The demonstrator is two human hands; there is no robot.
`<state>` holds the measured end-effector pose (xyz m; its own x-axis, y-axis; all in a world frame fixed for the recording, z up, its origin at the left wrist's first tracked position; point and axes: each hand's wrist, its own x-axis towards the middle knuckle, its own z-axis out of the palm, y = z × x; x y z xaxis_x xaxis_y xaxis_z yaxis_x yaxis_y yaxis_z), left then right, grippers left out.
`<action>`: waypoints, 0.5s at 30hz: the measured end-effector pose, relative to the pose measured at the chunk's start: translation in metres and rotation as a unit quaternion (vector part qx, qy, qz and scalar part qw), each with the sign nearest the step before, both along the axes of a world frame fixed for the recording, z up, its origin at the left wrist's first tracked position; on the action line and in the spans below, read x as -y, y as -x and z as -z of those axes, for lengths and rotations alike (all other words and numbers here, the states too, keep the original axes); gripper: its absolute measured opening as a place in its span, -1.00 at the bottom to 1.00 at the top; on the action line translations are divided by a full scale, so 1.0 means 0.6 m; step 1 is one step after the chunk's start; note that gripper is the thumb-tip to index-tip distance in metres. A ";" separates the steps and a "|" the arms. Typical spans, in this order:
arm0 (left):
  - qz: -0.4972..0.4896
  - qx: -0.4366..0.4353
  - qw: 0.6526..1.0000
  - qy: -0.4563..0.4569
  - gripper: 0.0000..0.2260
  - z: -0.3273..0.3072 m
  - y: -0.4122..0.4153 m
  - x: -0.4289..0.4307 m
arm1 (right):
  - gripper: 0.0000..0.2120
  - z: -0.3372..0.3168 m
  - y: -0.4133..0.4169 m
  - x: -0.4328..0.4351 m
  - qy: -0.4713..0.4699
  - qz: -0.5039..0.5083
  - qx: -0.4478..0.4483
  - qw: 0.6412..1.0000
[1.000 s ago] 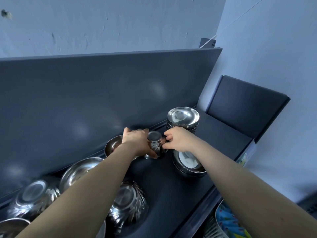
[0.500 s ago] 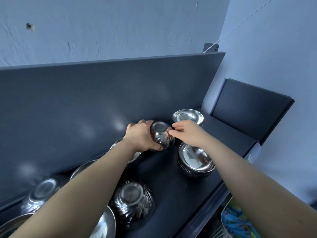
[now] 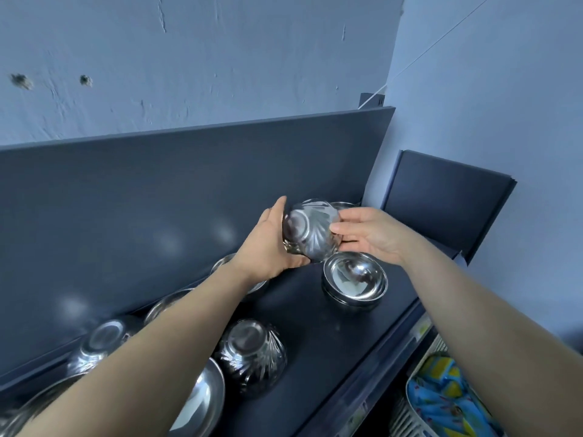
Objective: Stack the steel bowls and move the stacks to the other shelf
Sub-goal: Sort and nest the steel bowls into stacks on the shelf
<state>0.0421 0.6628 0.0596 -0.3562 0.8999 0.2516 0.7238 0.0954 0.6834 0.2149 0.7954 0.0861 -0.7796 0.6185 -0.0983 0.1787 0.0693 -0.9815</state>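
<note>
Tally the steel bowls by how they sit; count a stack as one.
Held bowl: 1
Base-up: 2, near bowl, left bowl
Mouth-up: 5, front stack, back bowl, wrist bowl, forearm bowl, big bowl
Total: 8; more may be hidden.

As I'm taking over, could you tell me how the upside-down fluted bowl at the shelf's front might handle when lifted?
Probably stiff and light: the fluted bowl looks like thin steel. Its glossy wall may be slippery, though the ridges should aid grip. Sitting rim-down on the shelf, it seems unlikely to roll or tip. The left hand holds a similar bowl.
</note>
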 end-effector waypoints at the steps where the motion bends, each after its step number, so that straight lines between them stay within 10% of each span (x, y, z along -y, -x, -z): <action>1: 0.009 0.017 1.000 0.000 0.10 0.001 -0.008 0.000 | -0.74 -0.007 -0.009 0.004 -0.006 -0.008 0.005 1.000; 15: 0.095 -0.024 0.995 0.030 -0.30 -0.003 -0.082 -0.015 | -0.93 -0.009 -0.120 0.034 -0.316 -0.021 0.239 0.918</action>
<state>0.0913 0.6716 0.0615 -0.1673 0.9638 0.2078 0.7640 -0.0065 0.6452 0.2870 0.7750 0.0912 -0.7657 0.6396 -0.0681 0.5624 0.6144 -0.5534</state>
